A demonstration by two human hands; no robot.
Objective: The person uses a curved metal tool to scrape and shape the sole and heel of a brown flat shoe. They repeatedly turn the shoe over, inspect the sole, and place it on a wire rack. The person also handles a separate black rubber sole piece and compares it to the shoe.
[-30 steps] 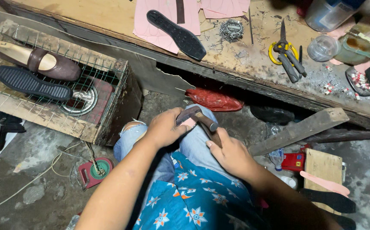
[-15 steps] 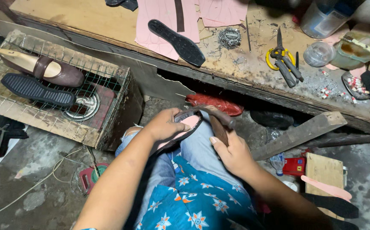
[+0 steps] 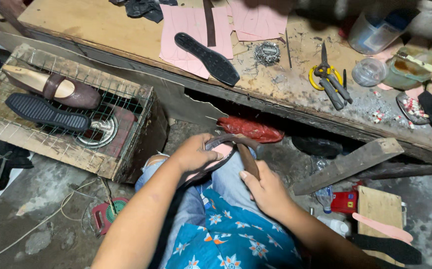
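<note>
Pink insole (image 3: 221, 152) under left hand (image 3: 193, 154)

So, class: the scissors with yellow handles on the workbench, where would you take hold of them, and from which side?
Grip the scissors at the yellow handle loops, coming from above on the side nearer the person. They lie flat with the blades pointing away toward the far edge, so the loops face the reaching hand and the sharp end stays clear.
</note>
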